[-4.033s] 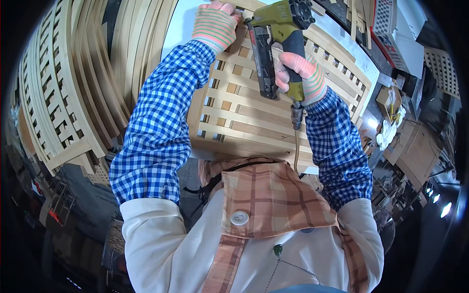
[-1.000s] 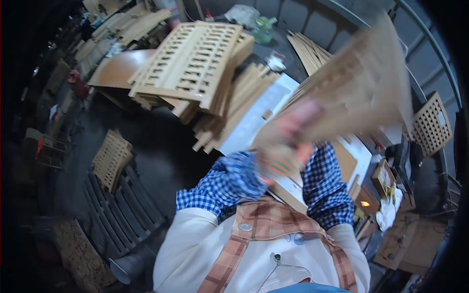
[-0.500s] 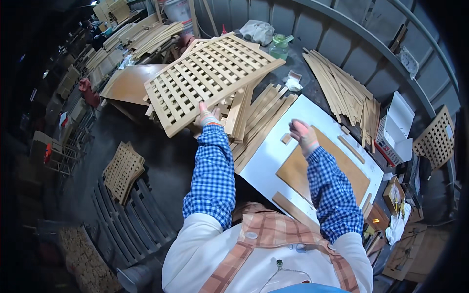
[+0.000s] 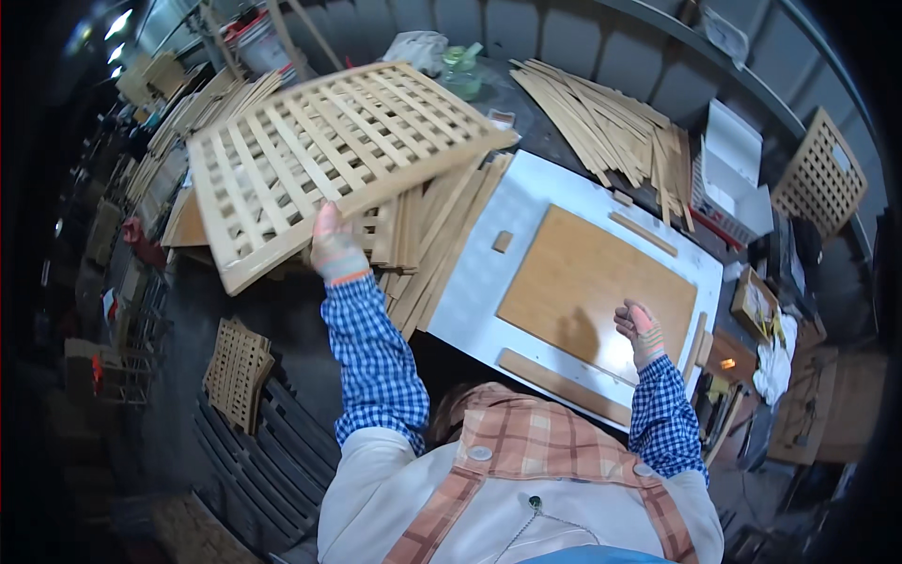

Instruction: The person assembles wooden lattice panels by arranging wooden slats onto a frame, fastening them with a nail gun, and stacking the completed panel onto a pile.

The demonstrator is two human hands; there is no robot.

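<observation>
My left hand (image 4: 335,242) grips the near edge of a wooden lattice panel (image 4: 324,150); the thumb lies on top and the fingers underneath are hidden. The panel is raised and tilted, above other lattice pieces and a stack of wooden strips (image 4: 442,244). My right hand (image 4: 640,327) is held over the lower right of a flat brown board (image 4: 601,273), its fingers loosely bent, somewhat apart, with nothing in them. That board rests on a white sheet (image 4: 465,273), with wooden blocks around it, among them a long strip (image 4: 564,385) along the near side.
Thin wooden slats (image 4: 601,122) lie fanned out behind the white sheet. To the right are an open white box (image 4: 733,169) and another lattice panel (image 4: 822,174) standing on edge. A green bottle (image 4: 461,75) stands at the back. More lattice panels (image 4: 237,371) are low on the left.
The held lattice panel has moved left and nearer with my left hand. My right hand has drawn back toward me, to the right over the brown board. The view has shifted.
</observation>
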